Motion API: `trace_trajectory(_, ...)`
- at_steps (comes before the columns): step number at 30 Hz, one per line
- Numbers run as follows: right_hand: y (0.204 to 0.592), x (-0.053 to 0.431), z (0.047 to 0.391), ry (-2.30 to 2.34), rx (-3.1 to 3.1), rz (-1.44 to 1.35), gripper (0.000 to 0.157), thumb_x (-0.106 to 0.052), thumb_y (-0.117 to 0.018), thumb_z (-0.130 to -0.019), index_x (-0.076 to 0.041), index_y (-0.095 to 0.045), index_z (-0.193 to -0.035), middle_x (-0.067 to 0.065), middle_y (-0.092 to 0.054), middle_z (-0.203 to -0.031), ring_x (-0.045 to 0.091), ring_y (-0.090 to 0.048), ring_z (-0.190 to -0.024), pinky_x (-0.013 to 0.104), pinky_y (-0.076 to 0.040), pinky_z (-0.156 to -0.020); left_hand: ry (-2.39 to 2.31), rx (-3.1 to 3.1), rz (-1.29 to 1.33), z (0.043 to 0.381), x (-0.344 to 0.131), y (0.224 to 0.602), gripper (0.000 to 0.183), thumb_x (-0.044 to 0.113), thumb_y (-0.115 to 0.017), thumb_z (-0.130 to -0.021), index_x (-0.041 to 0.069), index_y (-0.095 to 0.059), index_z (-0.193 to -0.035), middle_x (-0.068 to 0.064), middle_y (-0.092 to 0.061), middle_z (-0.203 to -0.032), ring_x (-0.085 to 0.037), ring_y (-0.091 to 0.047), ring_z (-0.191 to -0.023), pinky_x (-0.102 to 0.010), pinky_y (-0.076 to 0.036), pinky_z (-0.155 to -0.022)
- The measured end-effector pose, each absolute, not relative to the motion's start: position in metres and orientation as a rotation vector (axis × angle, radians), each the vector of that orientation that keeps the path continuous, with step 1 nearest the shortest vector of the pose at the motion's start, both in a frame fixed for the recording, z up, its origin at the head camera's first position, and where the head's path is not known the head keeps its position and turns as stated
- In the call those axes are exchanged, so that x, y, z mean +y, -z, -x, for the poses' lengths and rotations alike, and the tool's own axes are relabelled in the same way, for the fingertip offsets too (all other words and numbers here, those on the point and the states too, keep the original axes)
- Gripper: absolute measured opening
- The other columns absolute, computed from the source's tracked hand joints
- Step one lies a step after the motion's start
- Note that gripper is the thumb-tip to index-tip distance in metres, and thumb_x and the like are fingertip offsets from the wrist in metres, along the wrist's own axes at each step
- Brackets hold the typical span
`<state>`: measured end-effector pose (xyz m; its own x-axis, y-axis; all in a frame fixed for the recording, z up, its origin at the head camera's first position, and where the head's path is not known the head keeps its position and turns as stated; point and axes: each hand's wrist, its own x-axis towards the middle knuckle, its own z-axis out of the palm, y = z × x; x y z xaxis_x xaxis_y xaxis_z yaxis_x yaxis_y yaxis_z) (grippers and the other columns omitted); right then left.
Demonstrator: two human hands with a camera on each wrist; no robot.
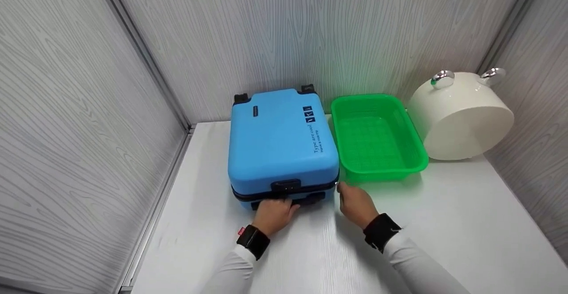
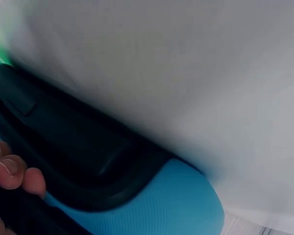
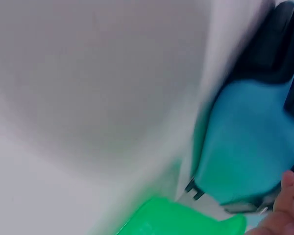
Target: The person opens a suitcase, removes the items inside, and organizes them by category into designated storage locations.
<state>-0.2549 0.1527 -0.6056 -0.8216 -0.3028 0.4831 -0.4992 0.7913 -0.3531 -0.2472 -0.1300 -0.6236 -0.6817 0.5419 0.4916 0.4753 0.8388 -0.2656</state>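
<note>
A light blue hard-shell suitcase lies flat on the table, its black zipper closing line running around the side. At its near end my left hand grips the black side handle; the curled fingertips show at the left edge of the left wrist view. My right hand is at the near right corner, thumb and fingers pinching a small shiny zipper pull. In the right wrist view the right-hand fingers are at the lower right, beside the suitcase's blue side; the pull itself is mostly hidden.
A green plastic basket stands directly right of the suitcase. Beyond it a cream-white round pot or drum-shaped container with two chrome handles lies on its side. The white table is bounded by grey wood-patterned panels.
</note>
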Motion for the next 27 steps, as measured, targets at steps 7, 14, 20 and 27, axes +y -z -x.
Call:
trace_trajectory(7, 0.606, 0.123, 0.236, -0.491, -2.395, -0.694, 0.011, 0.007, -0.068, -0.097, 0.001, -0.059, -0.099, 0.008, -0.050, -0.057, 0.029, -0.057, -0.047, 0.044, -0.047, -0.046, -0.104, -2.479, 0.739, 0.242, -0.131, 0.617, 0.048, 0.048, -0.067, -0.106, 0.019, -0.054, -0.071, 0.007, -0.041, -0.055, -0.014, -0.050, -0.045, -0.033, -0.039, -0.043)
trace_trajectory(14, 0.598, 0.092, 0.227, -0.383, -2.439, -0.750, 0.012, 0.003, -0.072, -0.093, 0.003, -0.066, -0.104, 0.012, -0.063, -0.063, 0.029, -0.064, -0.053, 0.042, -0.054, -0.051, -0.057, -2.441, 0.724, 0.237, -0.128, 0.614, 0.038, 0.044, -0.075, -0.102, 0.017, -0.064, -0.077, 0.002, -0.058, -0.059, -0.017, -0.060, -0.051, -0.036, -0.047, -0.046)
trace_trajectory(20, 0.593, 0.081, 0.229, -0.381, -2.485, -0.803, 0.012, 0.002, -0.072, -0.092, -0.001, -0.063, -0.099, 0.011, -0.065, -0.066, 0.029, -0.066, -0.055, 0.043, -0.053, -0.051, -0.035, -2.474, 0.712, 0.235, -0.127, 0.611, 0.033, 0.040, -0.075, -0.102, 0.015, -0.067, -0.083, 0.001, -0.063, -0.063, -0.017, -0.061, -0.052, -0.036, -0.047, -0.047)
trace_trajectory(27, 0.572, 0.091, 0.233, -0.425, -2.474, -0.811, 0.034, -0.030, -0.078, -0.099, -0.011, -0.055, -0.083, 0.000, -0.055, -0.064, 0.021, -0.055, -0.053, 0.038, -0.045, -0.048, 0.150, -2.599, 0.693, 0.233, -0.126, 0.603, 0.030, 0.039, -0.072, -0.104, 0.012, -0.070, -0.091, -0.002, -0.066, -0.070, -0.020, -0.065, -0.059, -0.037, -0.052, -0.054)
